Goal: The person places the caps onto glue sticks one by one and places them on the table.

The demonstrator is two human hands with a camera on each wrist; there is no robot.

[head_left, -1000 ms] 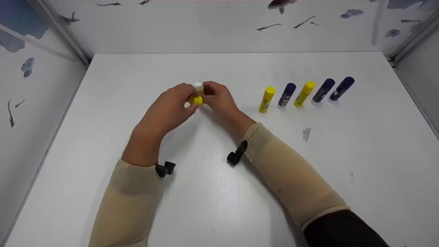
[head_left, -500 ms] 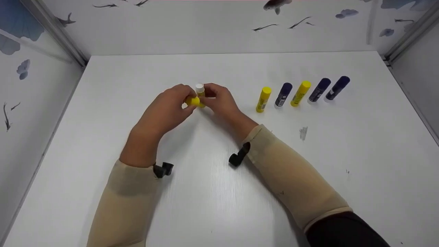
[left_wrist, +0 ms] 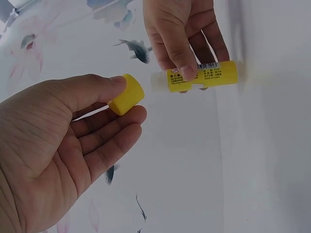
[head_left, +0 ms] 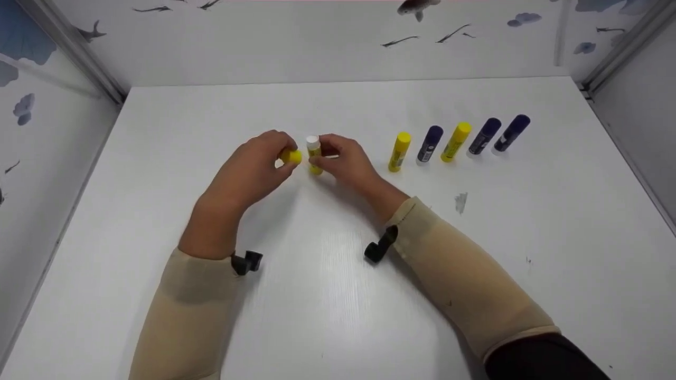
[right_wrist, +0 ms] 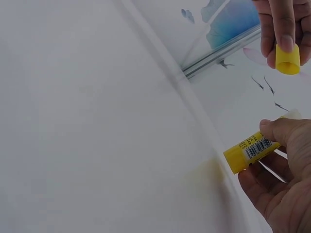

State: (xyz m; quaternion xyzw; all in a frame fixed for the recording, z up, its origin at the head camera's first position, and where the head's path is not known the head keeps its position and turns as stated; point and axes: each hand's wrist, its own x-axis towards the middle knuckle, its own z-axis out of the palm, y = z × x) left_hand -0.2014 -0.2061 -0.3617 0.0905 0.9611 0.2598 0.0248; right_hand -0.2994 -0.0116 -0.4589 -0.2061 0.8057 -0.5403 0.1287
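Observation:
My left hand (head_left: 251,166) pinches a yellow cap (left_wrist: 127,95) between thumb and fingers; in the right wrist view the cap's hollow end shows. Just to the right, my right hand (head_left: 346,161) holds an uncapped yellow glue stick (left_wrist: 209,77) by its printed label, upright with its white top (head_left: 312,141) pointing up. A small gap separates cap and glue stick. The glue stick's base is close over the table in the head view. My right thumb covers part of the label, and a barcode shows beside it in the right wrist view.
To the right stands a row of capped glue sticks: a yellow one (head_left: 400,152), a dark blue one (head_left: 430,143), another yellow one (head_left: 456,142) and two more dark blue ones. A grey smudge (head_left: 461,202) marks the white table (head_left: 317,295). Patterned white walls enclose its back and sides.
The cap and the glue stick have moved apart. My right hand has brought the glue stick slightly right and nearer to me, while my left hand has shifted a little left with the cap.

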